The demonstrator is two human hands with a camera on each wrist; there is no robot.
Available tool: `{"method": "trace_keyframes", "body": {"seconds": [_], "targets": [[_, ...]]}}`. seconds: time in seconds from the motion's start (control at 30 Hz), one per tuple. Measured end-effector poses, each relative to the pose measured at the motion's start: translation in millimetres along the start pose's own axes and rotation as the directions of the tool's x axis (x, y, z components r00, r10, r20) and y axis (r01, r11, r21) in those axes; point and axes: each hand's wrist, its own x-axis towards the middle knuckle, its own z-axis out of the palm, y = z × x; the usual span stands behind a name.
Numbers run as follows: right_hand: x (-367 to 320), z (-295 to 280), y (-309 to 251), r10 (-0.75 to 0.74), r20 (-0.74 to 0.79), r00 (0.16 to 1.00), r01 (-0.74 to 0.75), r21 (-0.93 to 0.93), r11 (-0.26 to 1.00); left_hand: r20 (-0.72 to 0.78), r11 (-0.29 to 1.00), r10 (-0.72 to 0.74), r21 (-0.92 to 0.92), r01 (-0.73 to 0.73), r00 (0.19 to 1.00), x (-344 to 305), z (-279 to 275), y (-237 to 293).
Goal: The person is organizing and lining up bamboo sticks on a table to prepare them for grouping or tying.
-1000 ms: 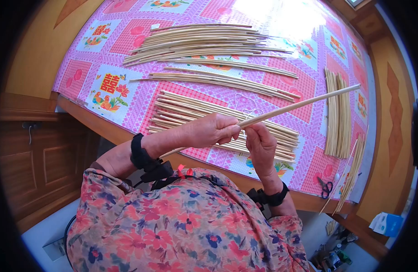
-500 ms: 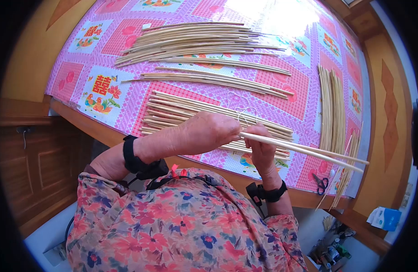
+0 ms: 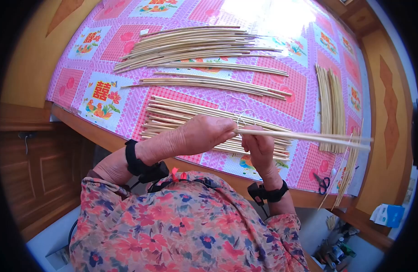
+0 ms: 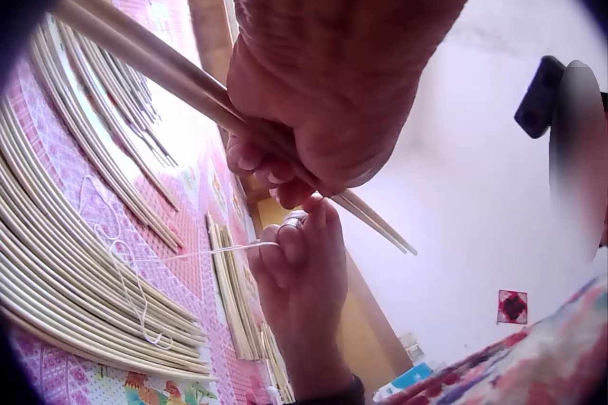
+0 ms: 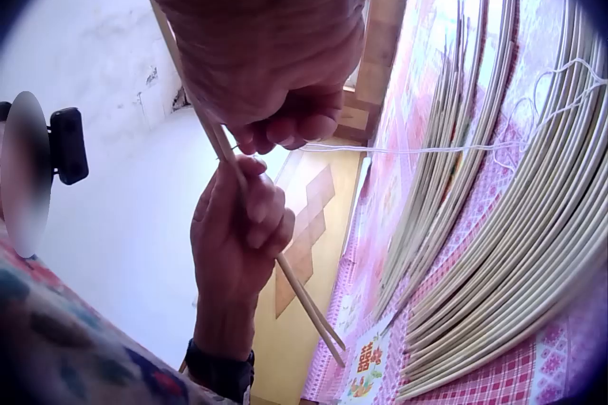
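Two pale sticks point(image 3: 304, 135) extend rightward from the left hand point(image 3: 208, 132), their far ends blurred. In the left wrist view the left hand point(image 4: 318, 111) curls its fingers around the sticks point(image 4: 142, 54). Right beside it, the right hand point(image 3: 259, 147) bends its fingers by the sticks. A white string point(image 4: 223, 250) loops round fingers of the right hand point(image 4: 309, 282). The right wrist view has that string point(image 5: 408, 150) running from the right hand point(image 5: 285, 73), pinched between thumb and fingers, to a row of sticks point(image 5: 522, 244).
On the patterned tablecloth point(image 3: 66, 81) lie a near row of sticks point(image 3: 172, 111), further groups point(image 3: 186, 43) behind it and an upright-lying bundle point(image 3: 330, 109) at the right. Scissors point(image 3: 323, 182) and thin sticks point(image 3: 347, 174) are by the right edge. A blue packet point(image 3: 392, 216) is beyond.
The held sticks' far ends swung from upper right down to lower right, then rose slightly to near level. Two sticks now show where one showed at first. Both hands remain close together.
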Motion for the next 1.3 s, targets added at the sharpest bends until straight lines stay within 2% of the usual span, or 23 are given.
{"method": "trace_keyframes", "body": {"seconds": [0.03, 0.07, 0.13, 0.17, 0.23, 0.4, 0.47, 0.57, 0.63, 0.73, 0.9, 0.97, 1.03, 1.07, 1.2, 1.3], "targets": [[0, 1, -2, 0.128, 0.009, 0.992, -0.129, 0.091, 0.988, -0.001, 1.0, 0.006, 0.004, -0.006, 1.0, 0, 0, -1], [-1, 4, 3, 0.12, -0.007, 0.993, -0.116, 0.202, 0.972, 0.016, 0.998, -0.056, -0.031, 0.057, 0.998, 0, 0, -3], [5, 9, -3, 0.118, -0.021, 0.993, -0.113, 0.164, 0.98, 0.065, 0.986, -0.148, -0.073, 0.152, 0.987, 3, -5, -4], [5, 12, -6, 0.131, -0.028, 0.991, -0.127, 0.131, 0.983, 0.062, 0.986, -0.144, -0.069, 0.148, 0.988, 3, -6, -5], [6, 16, -9, 0.167, -0.045, 0.985, -0.161, 0.126, 0.979, 0.099, 0.957, -0.186, -0.207, 0.203, 0.978, 2, -4, -11], [2, 22, -2, 0.241, -0.088, 0.966, -0.215, 0.24, 0.947, 0.107, 0.952, -0.157, -0.247, 0.179, 0.982, 2, -3, -12], [1, 25, -1, 0.251, -0.096, 0.963, -0.218, 0.266, 0.939, 0.157, 0.942, -0.208, -0.232, 0.241, 0.965, 2, -3, -12], [0, 27, 2, 0.259, -0.088, 0.962, -0.23, 0.255, 0.939, 0.153, 0.93, -0.213, -0.272, 0.248, 0.965, 1, -2, -14], [2, 27, 3, 0.293, -0.094, 0.951, -0.248, 0.329, 0.911, 0.16, 0.924, -0.207, -0.293, 0.246, 0.965, 0, 1, -15], [8, 26, -4, 0.272, -0.086, 0.959, -0.247, 0.225, 0.943, 0.155, 0.922, -0.198, -0.306, 0.238, 0.968, 2, 0, -16], [8, 28, 0, 0.346, -0.053, 0.937, -0.312, 0.323, 0.894, 0.16, 0.897, -0.249, -0.334, 0.289, 0.955, 1, 1, -20], [11, 29, -1, 0.35, -0.06, 0.935, -0.305, 0.368, 0.878, 0.163, 0.913, -0.238, -0.299, 0.278, 0.957, 2, 6, -24], [12, 30, 1, 0.456, -0.09, 0.885, -0.395, 0.371, 0.841, 0.18, 0.926, -0.252, -0.24, 0.291, 0.951, 4, 7, -23], [15, 32, 2, 0.496, -0.092, 0.863, -0.405, 0.46, 0.79, 0.165, 0.944, -0.247, -0.18, 0.275, 0.955, 5, 8, -23], [22, 37, 7, 0.544, -0.129, 0.829, -0.427, 0.481, 0.766, 0.109, 0.974, -0.202, -0.084, 0.211, 0.973, 10, 10, -24], [23, 37, 10, 0.523, -0.111, 0.845, -0.408, 0.5, 0.764, 0.105, 0.978, -0.19, -0.066, 0.198, 0.976, 11, 9, -25]]}}
